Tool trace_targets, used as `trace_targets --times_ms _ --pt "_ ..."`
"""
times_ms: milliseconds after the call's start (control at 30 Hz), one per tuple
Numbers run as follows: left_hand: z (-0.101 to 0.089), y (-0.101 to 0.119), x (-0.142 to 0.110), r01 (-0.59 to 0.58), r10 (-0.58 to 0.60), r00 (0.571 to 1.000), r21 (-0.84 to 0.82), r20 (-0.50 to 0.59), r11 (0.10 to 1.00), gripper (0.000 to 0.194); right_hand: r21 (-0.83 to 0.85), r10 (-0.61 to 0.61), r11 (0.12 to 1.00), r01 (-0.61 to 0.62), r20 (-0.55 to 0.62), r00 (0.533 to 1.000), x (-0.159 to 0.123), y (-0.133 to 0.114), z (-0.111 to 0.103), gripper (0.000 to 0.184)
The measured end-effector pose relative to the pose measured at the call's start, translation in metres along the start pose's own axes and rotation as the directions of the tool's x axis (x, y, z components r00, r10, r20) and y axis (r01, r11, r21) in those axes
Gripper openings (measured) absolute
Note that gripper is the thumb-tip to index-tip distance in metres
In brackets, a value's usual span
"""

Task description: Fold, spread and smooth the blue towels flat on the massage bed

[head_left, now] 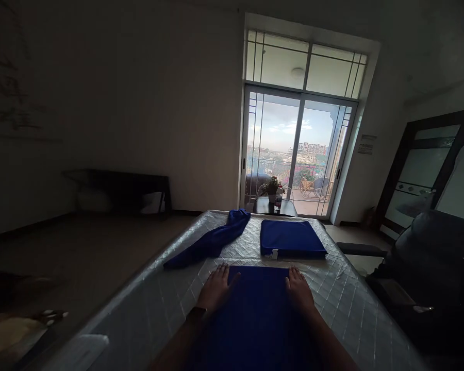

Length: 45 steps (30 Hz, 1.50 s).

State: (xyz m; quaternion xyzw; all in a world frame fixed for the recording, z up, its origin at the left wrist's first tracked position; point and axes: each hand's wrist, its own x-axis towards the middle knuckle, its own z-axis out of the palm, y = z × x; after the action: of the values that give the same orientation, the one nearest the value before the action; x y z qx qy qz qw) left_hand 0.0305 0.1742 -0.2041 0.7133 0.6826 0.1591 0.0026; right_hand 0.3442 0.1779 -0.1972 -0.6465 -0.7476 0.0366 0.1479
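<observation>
I see both hands, left hand (216,288) and right hand (299,289), fingers together, flat on a blue cloth (257,314) at lower centre; one folded cloth (292,238) lies beyond, another crumpled cloth (212,239) waits unfolded.

In front of me runs a long table (170,304) under a shiny quilted cover with a diamond pattern, stretching away toward twelve o'clock. Nearest me, at six o'clock, a blue cloth (257,319) lies spread flat on it, and my left hand (215,289) and right hand (299,291) press palm-down on its far corners. At one o'clock, just past that cloth, sits a folded stack of blue cloth (290,238) with a small white tag at its near edge. At eleven o'clock a loose blue cloth (212,239) lies rumpled in a long diagonal strip.
</observation>
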Motion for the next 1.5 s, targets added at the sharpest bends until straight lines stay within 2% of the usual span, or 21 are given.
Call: trace_targets --times_ms 567,767,1067,1500 --pt "-0.007 0.003 -0.003 0.026 -0.026 1.0 -0.005 0.002 1.0 0.09 -0.112 0.025 0.993 -0.022 0.019 1.0 -0.012 -0.014 -0.018 0.062" --pt "-0.004 0.001 -0.002 0.031 -0.031 1.0 -0.016 -0.003 0.999 0.09 -0.083 -0.004 0.997 0.009 0.06 0.998 -0.024 -0.011 -0.008 0.065" --pt "-0.003 0.003 0.001 0.035 -0.035 0.999 0.016 0.036 0.999 0.09 -0.021 0.042 0.999 -0.041 0.09 0.995 -0.024 -0.008 -0.007 0.069" --pt "0.011 -0.007 0.005 -0.009 0.01 0.999 0.028 -0.038 1.0 0.087 -0.027 0.051 0.998 -0.049 0.1 0.994 -0.024 -0.008 -0.008 0.068"
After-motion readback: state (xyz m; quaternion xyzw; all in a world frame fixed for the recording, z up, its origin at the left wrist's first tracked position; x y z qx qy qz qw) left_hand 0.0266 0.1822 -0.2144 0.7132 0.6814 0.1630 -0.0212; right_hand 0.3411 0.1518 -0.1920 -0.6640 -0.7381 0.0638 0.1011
